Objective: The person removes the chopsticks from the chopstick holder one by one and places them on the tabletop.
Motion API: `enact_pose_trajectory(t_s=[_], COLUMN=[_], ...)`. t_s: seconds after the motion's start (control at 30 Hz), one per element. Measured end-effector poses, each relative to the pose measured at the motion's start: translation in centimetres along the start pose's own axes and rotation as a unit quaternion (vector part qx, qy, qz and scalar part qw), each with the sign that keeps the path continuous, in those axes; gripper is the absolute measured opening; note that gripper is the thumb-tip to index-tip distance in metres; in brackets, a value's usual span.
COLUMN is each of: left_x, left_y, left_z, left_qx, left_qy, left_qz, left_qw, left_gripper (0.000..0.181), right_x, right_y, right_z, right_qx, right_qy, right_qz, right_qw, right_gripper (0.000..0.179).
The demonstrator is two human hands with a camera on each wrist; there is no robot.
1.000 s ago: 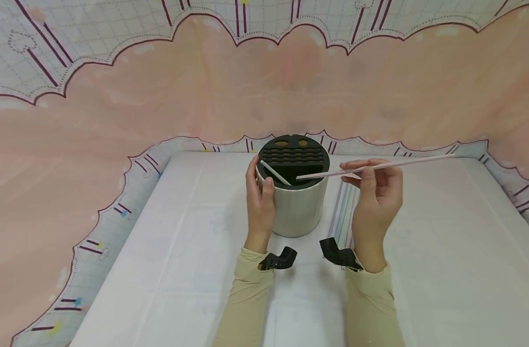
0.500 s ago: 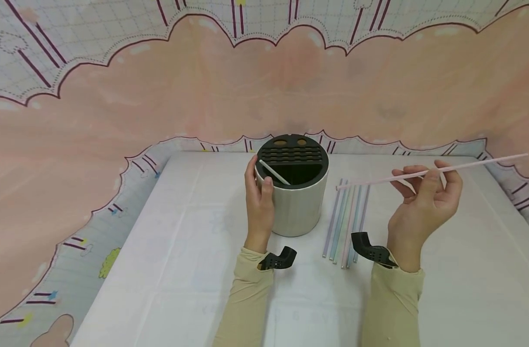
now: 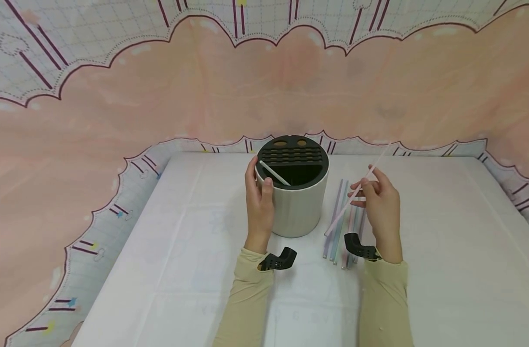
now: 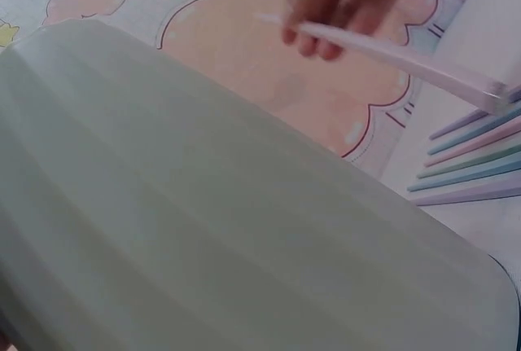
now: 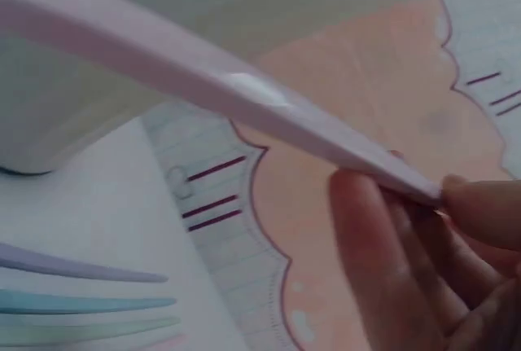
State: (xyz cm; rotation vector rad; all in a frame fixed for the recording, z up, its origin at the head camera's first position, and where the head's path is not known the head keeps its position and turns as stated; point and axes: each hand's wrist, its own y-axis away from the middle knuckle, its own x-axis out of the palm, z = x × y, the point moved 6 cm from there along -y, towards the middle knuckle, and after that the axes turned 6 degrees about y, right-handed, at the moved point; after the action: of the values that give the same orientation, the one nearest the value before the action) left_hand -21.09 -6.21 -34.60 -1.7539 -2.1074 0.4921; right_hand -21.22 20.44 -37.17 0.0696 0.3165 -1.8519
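Observation:
My left hand (image 3: 260, 207) grips the left side of a pale, ribbed chopstick holder (image 3: 297, 212), its thumb near the dark rim. The holder stands upright under a dark green slotted lid (image 3: 295, 153). One whitish chopstick (image 3: 274, 172) leans in the lid's wide front opening. My right hand (image 3: 379, 207) pinches a pale pink chopstick (image 3: 339, 216) between thumb and fingers, tilted with its thick end low and toward me. That same chopstick (image 5: 244, 94) crosses the right wrist view, with the fingers near its thin part. Several pastel chopsticks (image 4: 472, 160) lie side by side below the right hand.
A white-covered table (image 3: 195, 270) carries the holder and the loose chopsticks. Behind it hangs a peach cloth (image 3: 264, 96) with scalloped white borders. Black camera mounts sit on the left wrist (image 3: 278, 259) and the right wrist (image 3: 361, 248).
My right hand swung right from the holder's opening, taking the pink chopstick with it, then came back left above the loose chopsticks. The chopstick now points down toward me. The left hand stayed put.

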Motion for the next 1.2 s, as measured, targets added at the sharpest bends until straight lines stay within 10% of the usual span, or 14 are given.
enact_pose_trajectory(t_s=[0.63,1.2], left_x=[0.0,0.2], left_y=[0.3,-0.3], left_z=[0.0,-0.1], left_qx=[-0.008,0.000], left_qy=[-0.005,0.001], left_qz=[-0.001,-0.002], left_qw=[1.0000,1.0000], left_gripper=[0.058,0.056], right_x=[5.7,5.8], right_y=[0.7,0.5], right_z=[-5.3,-5.9], right_qx=[0.111,0.114], right_qy=[0.247,0.284], right_qz=[0.231,0.170], right_qw=[0.9345,0.9366], right_gripper=[0.059,0.057])
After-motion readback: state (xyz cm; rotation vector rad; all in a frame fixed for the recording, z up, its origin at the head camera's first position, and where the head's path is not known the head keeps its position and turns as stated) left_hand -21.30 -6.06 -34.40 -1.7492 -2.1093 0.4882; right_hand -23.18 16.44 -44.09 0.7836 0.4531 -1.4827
